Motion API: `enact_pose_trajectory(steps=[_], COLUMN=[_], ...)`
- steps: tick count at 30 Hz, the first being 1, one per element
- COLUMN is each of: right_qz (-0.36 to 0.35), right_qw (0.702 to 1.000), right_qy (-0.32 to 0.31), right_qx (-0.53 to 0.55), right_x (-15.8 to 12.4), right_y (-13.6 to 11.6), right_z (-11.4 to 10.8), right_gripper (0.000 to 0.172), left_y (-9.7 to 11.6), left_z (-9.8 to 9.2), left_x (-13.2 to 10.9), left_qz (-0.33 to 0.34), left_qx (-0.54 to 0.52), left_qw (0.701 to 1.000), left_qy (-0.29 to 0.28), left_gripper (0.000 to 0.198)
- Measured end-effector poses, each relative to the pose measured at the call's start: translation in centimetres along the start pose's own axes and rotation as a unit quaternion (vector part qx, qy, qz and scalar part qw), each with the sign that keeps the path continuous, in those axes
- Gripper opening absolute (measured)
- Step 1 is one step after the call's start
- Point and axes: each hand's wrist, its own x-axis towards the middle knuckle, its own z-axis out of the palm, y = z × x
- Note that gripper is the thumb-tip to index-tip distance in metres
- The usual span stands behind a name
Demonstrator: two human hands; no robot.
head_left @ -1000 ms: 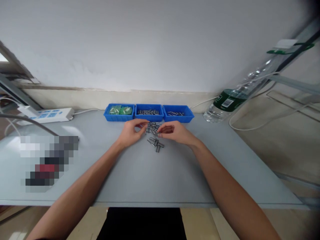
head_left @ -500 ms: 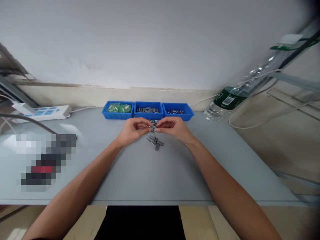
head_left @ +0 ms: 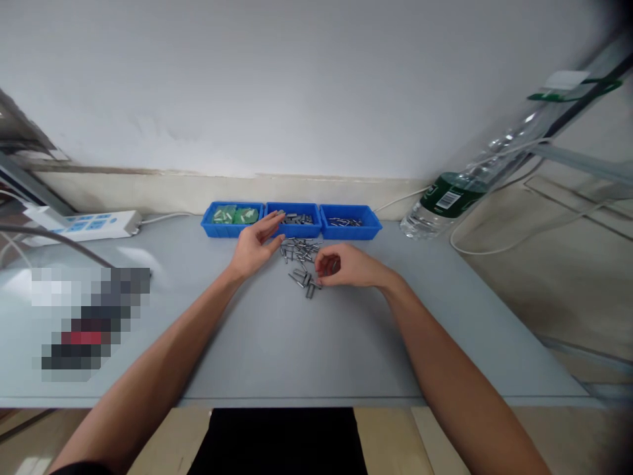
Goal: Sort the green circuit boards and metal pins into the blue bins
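Observation:
My left hand [head_left: 257, 245] reaches to the front left of the middle blue bin [head_left: 293, 229], thumb and fingers apart, fingertips over its rim beside grey metal cylinders [head_left: 297, 218]. My right hand [head_left: 349, 265] is curled low over the table, thumb and fingertips drawn together at a metal pin in the small near pile [head_left: 305, 278]; the fingers partly hide it. This pile mixes thick cylinders and thinner pins. Behind it, a larger scatter of thin metal pins [head_left: 299, 249] lies between my hands, in front of the bins.
The left blue bin [head_left: 228, 230] holds green packets with pale pieces. Thin pins lie in the right blue bin [head_left: 352, 232]. A power strip [head_left: 101, 224] and a blurred dark object [head_left: 93, 323] are on the left. A large plastic bottle [head_left: 448, 194] and a white cable stand at the right.
My hands, earlier together over the scattered pins, have parted. The left has moved left and back to the middle bin and opened; the right has come down and nearer, to the small pile.

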Motion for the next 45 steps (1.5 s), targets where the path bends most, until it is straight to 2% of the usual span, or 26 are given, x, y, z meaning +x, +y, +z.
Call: enact_pose_trajectory(steps=[7, 11, 14, 18, 23, 28, 34, 36, 40, 42, 45], right_qz=[0.017, 0.018, 0.011, -0.014, -0.035, -0.034, -0.01, -0.013, -0.016, -0.005, 0.016], right_qw=[0.999, 0.999, 1.0, 0.995, 0.978, 0.969, 0.972, 0.977, 0.994, 0.998, 0.998], right_qy=[-0.034, -0.021, 0.011, 0.054, 0.089, 0.118, 0.139, 0.129, 0.074, 0.056, 0.054], right_qx=[-0.029, -0.044, -0.021, 0.078, 0.185, 0.213, 0.189, 0.167, 0.084, 0.041, -0.003], right_x=[0.2, 0.3, 0.4, 0.6, 0.7, 0.9, 0.9, 1.0, 1.1, 1.1, 1.0], right_y=[-0.2, 0.0, 0.4, 0.6, 0.3, 0.1, -0.1, 0.0, 0.4, 0.3, -0.1], right_z=[0.6, 0.8, 0.7, 0.6, 0.6, 1.0, 1.2, 1.2, 1.6, 1.9, 2.2], right_gripper=[0.016, 0.019, 0.024, 0.022, 0.032, 0.034, 0.035, 0.034, 0.03, 0.029, 0.028], left_y=[0.1, 0.6, 1.2, 1.8, 2.8, 3.5, 3.1, 2.6, 1.1, 0.1, -1.0], left_z=[-0.2, 0.2, 0.5, 0.8, 1.0, 1.0, 0.8, 0.8, 0.8, 0.7, 0.5], left_x=[-0.6, -1.2, -1.6, -1.8, -1.9, -1.9, -1.9, -1.7, -1.1, -0.7, -0.4], left_qz=[0.048, 0.057, 0.068, 0.047, 0.002, -0.018, -0.066, -0.052, 0.034, 0.055, 0.05], left_qx=[0.082, 0.131, 0.148, 0.115, 0.028, -0.021, -0.036, -0.029, 0.009, 0.025, 0.039], left_qw=[0.995, 0.989, 0.985, 0.99, 0.994, 0.993, 0.99, 0.993, 0.999, 0.998, 0.998], left_qy=[-0.035, -0.043, -0.056, -0.071, -0.11, -0.111, -0.119, -0.101, -0.02, 0.0, 0.007], left_gripper=[0.037, 0.025, 0.021, 0.021, 0.021, 0.024, 0.022, 0.019, 0.017, 0.024, 0.04])
